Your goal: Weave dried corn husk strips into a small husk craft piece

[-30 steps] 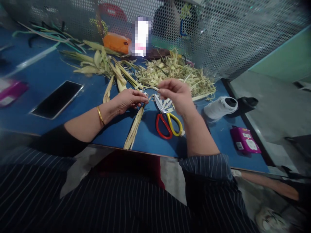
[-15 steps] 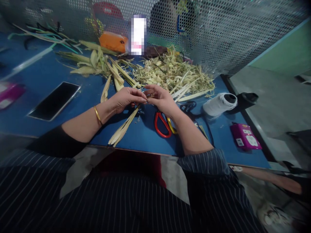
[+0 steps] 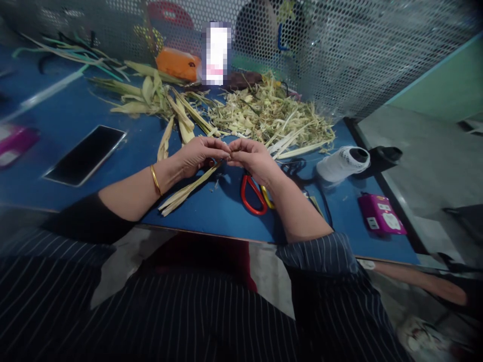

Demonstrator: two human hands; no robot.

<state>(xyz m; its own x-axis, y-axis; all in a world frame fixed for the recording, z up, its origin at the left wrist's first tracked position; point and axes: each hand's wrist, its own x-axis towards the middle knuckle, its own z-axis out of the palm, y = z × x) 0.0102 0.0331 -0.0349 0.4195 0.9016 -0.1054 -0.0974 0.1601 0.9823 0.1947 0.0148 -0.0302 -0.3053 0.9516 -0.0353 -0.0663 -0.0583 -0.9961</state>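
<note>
My left hand [image 3: 202, 157] is closed in a pinch on a bundle of dry corn husk strips [image 3: 184, 193], whose loose tails slant down toward the table's front edge. Against its fingertips, my right hand [image 3: 252, 158] is pinched shut as well; the fingers hide what lies between them. Scissors with one red and one yellow handle loop [image 3: 253, 197] rest on the table just below my right hand. More corn husks [image 3: 151, 95] lie beyond my left hand, and a heap of shredded husk [image 3: 264, 113] is spread behind both hands.
On the blue table [image 3: 215, 216] lie a dark phone [image 3: 86, 155] at left, a white thread cone [image 3: 342, 163], a black cone [image 3: 383, 158] and a purple packet [image 3: 381, 213] at right. A perforated panel [image 3: 339, 60] borders the back. Another person's arm [image 3: 418, 281] shows at lower right.
My right hand's fingers have drawn together into a pinch, meeting my left fingertips. The husk tails have swung left and slightly upward.
</note>
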